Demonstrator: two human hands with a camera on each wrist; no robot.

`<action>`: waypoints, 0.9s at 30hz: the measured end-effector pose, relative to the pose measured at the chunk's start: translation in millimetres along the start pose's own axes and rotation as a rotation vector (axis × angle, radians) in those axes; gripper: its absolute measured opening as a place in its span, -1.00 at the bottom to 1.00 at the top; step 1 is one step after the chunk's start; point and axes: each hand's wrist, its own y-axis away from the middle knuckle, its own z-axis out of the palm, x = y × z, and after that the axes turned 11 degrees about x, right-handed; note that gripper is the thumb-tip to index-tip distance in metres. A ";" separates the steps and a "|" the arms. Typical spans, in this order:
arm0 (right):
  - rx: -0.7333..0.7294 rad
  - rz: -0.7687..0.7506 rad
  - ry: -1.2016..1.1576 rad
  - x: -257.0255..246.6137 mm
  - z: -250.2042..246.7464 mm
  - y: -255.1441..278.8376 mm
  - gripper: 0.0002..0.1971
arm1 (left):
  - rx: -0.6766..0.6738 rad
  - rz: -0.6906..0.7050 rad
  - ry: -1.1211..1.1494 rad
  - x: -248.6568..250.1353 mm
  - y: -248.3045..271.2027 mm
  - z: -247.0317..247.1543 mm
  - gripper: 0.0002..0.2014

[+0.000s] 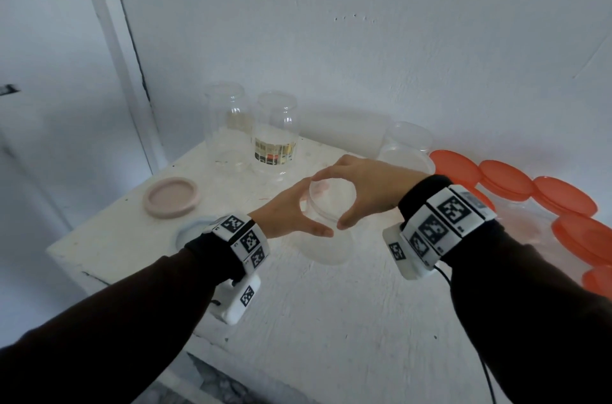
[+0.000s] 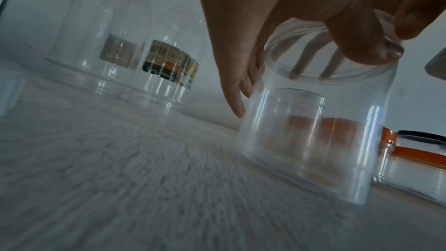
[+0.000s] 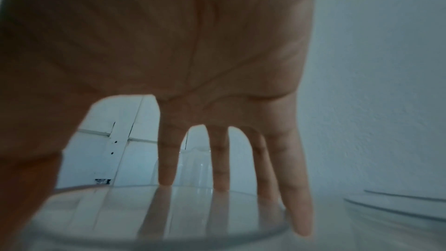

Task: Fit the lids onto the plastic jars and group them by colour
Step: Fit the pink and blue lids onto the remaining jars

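A clear plastic jar (image 1: 331,205) stands in the middle of the white table (image 1: 331,321). My left hand (image 1: 288,215) holds its left side: the thumb lies on the near rim and the fingers (image 2: 237,91) run down the wall. My right hand (image 1: 371,191) arches over the jar's flat clear top (image 3: 156,213), thumb near and fingertips (image 3: 299,222) at the far edge. Whether that top is a lid or the jar's base, I cannot tell. A pink lid (image 1: 172,196) lies at the left, and a pale blue lid (image 1: 190,231) is partly hidden by my left wrist.
Two tall clear jars (image 1: 227,125) (image 1: 276,135), one labelled, stand at the back against the wall. Another clear jar (image 1: 409,145) is behind my right hand. Several orange-lidded jars (image 1: 506,178) crowd the right side, and one has a black lid (image 2: 421,136). The table's left edge is close.
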 end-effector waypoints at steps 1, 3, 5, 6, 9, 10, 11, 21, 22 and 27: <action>0.021 0.017 0.032 -1.4 0.7 0.7 -0.16 | -0.001 0.005 -0.002 0.5 0.2 -0.3 -0.05; 0.073 0.056 0.113 -5.6 3.4 2.0 -0.18 | -0.003 0.007 0.000 1.7 0.4 -0.7 -0.07; 0.123 0.092 0.209 -9.3 6.4 2.4 -0.16 | -0.010 0.002 0.010 2.4 0.8 -1.1 -0.08; 0.127 0.105 0.244 -10.3 6.9 2.1 -0.13 | -0.011 0.003 0.008 2.6 0.9 -1.1 -0.09; 0.022 0.085 0.175 -6.5 2.3 0.2 -0.12 | -0.010 0.012 0.014 4.5 1.6 -1.7 -0.10; -0.040 0.050 0.100 -4.3 -0.7 -0.2 -0.13 | -0.010 0.012 0.017 4.4 1.1 -1.6 -0.09; -0.094 0.014 0.024 -2.7 -3.5 -0.6 -0.13 | -0.015 0.016 0.017 3.8 0.4 -1.3 -0.07; 0.149 0.089 0.329 -14.6 15.4 -2.3 -0.20 | -0.041 -0.007 0.022 -0.2 0.1 -2.4 -0.04; 0.114 0.087 0.272 -11.9 12.1 -2.5 -0.19 | -0.040 -0.010 0.024 0.3 0.3 -2.4 -0.05; -0.164 -0.029 -0.061 0.6 -9.7 -0.5 -0.16 | -0.037 0.028 0.035 1.2 -0.6 -1.4 0.01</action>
